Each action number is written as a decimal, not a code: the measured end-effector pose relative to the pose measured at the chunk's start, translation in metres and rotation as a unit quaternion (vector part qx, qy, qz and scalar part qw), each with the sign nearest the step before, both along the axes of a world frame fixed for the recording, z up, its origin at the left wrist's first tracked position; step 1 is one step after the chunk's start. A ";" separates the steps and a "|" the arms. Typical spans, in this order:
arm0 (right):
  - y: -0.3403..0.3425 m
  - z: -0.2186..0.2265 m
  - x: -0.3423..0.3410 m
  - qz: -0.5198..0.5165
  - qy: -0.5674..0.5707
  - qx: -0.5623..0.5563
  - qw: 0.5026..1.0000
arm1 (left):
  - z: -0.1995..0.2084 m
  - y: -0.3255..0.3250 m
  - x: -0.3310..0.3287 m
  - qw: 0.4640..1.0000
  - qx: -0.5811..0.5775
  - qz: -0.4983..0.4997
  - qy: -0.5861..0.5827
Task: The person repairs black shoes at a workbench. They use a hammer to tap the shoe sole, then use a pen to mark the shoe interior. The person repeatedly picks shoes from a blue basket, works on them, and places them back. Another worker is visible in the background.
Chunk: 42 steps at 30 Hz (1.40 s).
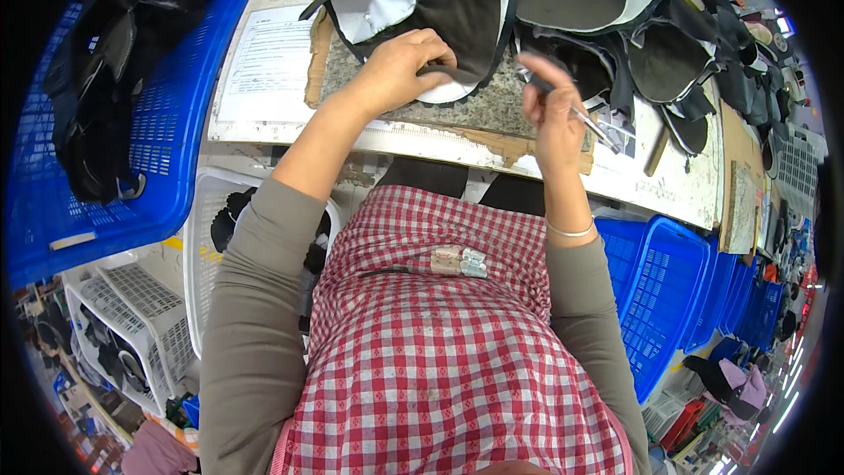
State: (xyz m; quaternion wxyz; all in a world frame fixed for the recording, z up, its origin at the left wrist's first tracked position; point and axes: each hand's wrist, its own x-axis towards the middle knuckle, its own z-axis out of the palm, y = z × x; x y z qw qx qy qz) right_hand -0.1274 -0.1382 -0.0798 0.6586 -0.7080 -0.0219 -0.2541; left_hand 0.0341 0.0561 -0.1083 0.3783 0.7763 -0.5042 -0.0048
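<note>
My left hand [397, 70] presses down on a dark shoe-upper piece with a white lining [457, 13], pinching its near edge on a speckled stone slab [479, 110]. My right hand [549, 114] is raised just right of it, fingers closed around a thin metal tool [591, 126] whose tip points right and down. The two hands are about a hand's width apart.
A pile of dark upper pieces [668, 53] covers the bench's far right. A printed sheet [268, 62] lies at the left of the bench. A blue crate [132, 123] with black pieces stands left, white baskets [211, 237] below, stacked blue crates [668, 290] right.
</note>
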 end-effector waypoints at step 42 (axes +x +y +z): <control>0.010 -0.045 0.019 -0.041 0.082 -0.011 0.996 | 0.019 -0.042 0.084 0.995 0.016 0.093 -0.028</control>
